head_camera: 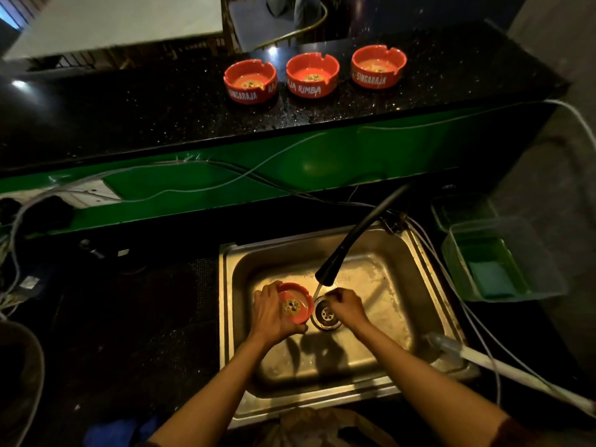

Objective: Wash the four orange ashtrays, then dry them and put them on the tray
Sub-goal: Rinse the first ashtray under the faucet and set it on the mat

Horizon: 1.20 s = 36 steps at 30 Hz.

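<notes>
Left hand [270,312] fingers curl round 1 ashtray [295,305] over the sink [416,253], beside the tap [335,262] stream; right hand [346,306] is loosely curled, holding nothing visible. 3 ashtrays [312,75] wait on the counter [129,108], seemingly unwashed. Drying remains; no tray is visible.

- I get a dim, warm picture; the brightest patch is the steel sink [403,253], lit from above.
- My forearms throw soft shadows onto its basin.
- Above the sink, small glare spots dot the black counter [129,101].
- Edges bend and go dark; left of the sink is nearly black.
</notes>
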Available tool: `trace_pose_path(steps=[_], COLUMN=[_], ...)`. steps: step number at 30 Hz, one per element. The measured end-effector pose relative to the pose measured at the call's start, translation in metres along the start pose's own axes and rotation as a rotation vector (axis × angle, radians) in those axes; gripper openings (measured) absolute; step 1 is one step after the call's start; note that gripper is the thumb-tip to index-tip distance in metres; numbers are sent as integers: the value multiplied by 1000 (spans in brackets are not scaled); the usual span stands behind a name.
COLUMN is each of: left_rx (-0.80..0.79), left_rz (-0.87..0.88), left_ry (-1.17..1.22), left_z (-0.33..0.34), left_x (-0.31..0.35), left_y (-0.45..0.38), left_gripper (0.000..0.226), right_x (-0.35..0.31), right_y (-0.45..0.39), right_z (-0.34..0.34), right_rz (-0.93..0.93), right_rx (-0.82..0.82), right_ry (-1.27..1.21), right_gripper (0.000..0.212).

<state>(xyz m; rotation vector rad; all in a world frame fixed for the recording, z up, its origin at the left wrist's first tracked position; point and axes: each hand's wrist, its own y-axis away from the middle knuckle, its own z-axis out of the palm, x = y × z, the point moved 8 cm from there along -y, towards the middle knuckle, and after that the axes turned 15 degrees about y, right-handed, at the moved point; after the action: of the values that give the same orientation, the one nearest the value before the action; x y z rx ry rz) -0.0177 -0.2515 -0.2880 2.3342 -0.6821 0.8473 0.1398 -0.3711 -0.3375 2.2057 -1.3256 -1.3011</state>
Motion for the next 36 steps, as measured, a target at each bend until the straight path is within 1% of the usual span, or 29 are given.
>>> trace_pose_path(steps=[3, 4, 6, 9, 11, 12, 14, 15, 16, 17, 19, 21, 22, 24, 26, 28, 32, 34, 36], left_rx=[-24, -37, -49, -67, -117, -150, -209, -222, -222, -222, -248, -258, -246, -195, -153, -115, -30, -45, -127], left_rz=[-14, -14, -8, 4, 44, 29, -116, -203, -273, -331, -384, -368, -350, -325, -297, -260, -232, -275, -324], left_ry=[36, 52, 59, 72, 52, 78, 286, 416, 529, 607, 711, 781, 814, 857, 870, 808, 670, 634, 606], left_z=[8, 11, 17, 26, 33, 36, 39, 40, 40, 41, 43, 44, 44, 39, 32, 23, 4, 5, 16], left_x=[-1, 0, 2, 7, 10, 8, -1, -6, -11, -14, -18, -12, -11, -11, -14, -21, -30, -34, -37], left_y=[-3, -5, -7, -12, -17, -20, -23, -23, -24, -24, -26, -26, -27, -27, -26, -24, -19, -18, -18], left_gripper=[117, 119, 120, 115, 111, 113, 117, 113, 101, 83, 51, 37, 33, 28, 31, 34, 29, 27, 27], right_x=[-2, -3, -4, 3, 5, 6, 11, 15, 17, 19, 20, 16, 13, 4, -4, -7, -4, -1, 2], right_y=[24, 27, 30, 23, 21, 19, 13, 9, 5, 0, -6, -13, -16, -22, -25, -26, -12, -3, 5], right_z=[28, 34, 42, 41, 35, 31, 22, 17, 11, 6, -3, -10, -13, -14, -9, 3, 31, 34, 26], right_rz=[50, 30, -29, -52, -47, -42, -41, -41, -46, -54, -69, -88, -100, -123, -117, -82, -39, -30, -31], right_rx=[-265, -327, -386, -339, -301, -283, -255, -237, -221, -207, -194, -190, -187, -187, -206, -250, -399, -423, -394], right_ry=[-302, -323, -346, -395, -413, -411, -401, -381, -354, -337, -321, -309, -300, -286, -289, -298, -269, -252, -230], right_gripper=[41, 45, 48, 45, 46, 45, 36, 31, 29, 28, 28, 26, 26, 33, 37, 37, 33, 34, 33])
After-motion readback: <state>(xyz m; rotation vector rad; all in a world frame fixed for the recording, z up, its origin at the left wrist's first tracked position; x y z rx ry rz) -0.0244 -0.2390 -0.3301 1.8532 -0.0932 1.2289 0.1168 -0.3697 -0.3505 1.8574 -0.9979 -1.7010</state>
